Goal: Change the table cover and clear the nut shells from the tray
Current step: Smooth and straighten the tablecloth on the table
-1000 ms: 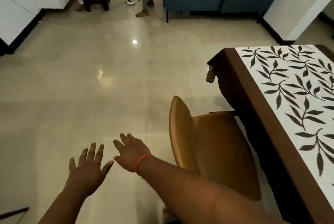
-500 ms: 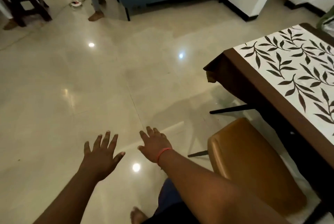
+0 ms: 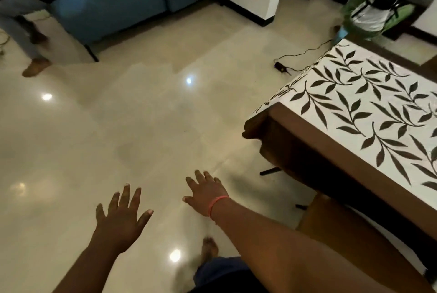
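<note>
I am holding both hands out over the glossy tiled floor (image 3: 132, 127), my left hand (image 3: 120, 219) and right hand (image 3: 207, 194) with fingers spread apart and carrying nothing. The leaf-print table cover (image 3: 369, 112) is lying flat and smooth on the surface to my right, its brown border draping over the corner. Whether this cover is the fresh one I cannot tell; no tray or nut shells are showing.

The table cover (image 3: 369, 112) is white with a print of dark leafy branches and has a wide brown border. It lies flat and smooth on the table at the right, and its near corner hangs down, perhaps a little bunched
</note>
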Demonstrator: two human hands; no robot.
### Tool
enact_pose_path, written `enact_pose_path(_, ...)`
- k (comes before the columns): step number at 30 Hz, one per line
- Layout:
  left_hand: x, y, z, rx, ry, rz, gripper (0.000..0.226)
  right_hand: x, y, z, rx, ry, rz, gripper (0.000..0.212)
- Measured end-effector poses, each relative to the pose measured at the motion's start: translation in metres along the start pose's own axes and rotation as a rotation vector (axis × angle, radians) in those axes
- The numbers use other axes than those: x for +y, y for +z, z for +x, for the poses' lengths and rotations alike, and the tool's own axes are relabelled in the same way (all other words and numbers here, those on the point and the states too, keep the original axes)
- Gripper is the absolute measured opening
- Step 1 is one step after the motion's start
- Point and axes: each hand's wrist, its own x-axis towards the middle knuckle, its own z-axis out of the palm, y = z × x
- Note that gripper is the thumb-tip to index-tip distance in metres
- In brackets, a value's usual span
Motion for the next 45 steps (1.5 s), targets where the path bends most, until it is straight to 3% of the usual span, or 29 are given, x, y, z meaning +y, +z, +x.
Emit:
enact_pose_path(11, 0.053, -0.154, 0.309, 0.022, 0.337, 0.137, 0.078, 0.096, -0.149, 0.192, 0.105, 0.346, 0.165, 0.071)
enact_pose_path(19, 0.121, -0.261, 0.489, -0.054, 0.604, 0.360, 0.082, 0.149, -0.223, 0.258, 0.179, 0.645, 0.382, 0.070)
enact_pose_path(26, 0.282, -0.314, 0.600, -0.070, 0.836, 0.441, 0.081, 0.261, -0.270, 0.299, 0.219, 0.785, 0.455, 0.069)
enact_pose_path(31, 0.398, -0.341, 0.630, -0.056, 0.984, 0.502, 0.081, 0.348, -0.311, 0.313, 0.270, 0.825, 0.484, 0.068)
enact_pose_path(36, 0.535, -0.372, 0.645, -0.078, 1.151, 0.618, 0.079, 0.430, -0.351, 0.272, 0.545, 1.004, 0.504, 0.054)
enact_pose_path(40, 0.659, -0.378, 0.641, -0.021, 1.364, 0.742, 0.077, 0.477, -0.341, 0.217, 0.704, 1.317, 0.512, 0.047)
enact_pose_path(42, 0.720, -0.376, 0.626, 0.010, 1.496, 0.765, 0.075, 0.487, -0.325, 0.193, 0.677, 1.509, 0.605, 0.053)
enact_pose_path(45, 0.803, -0.369, 0.595, 0.112, 1.836, 0.703, 0.068, 0.493, -0.306, 0.176, 0.641, 1.789, 0.767, 0.058)
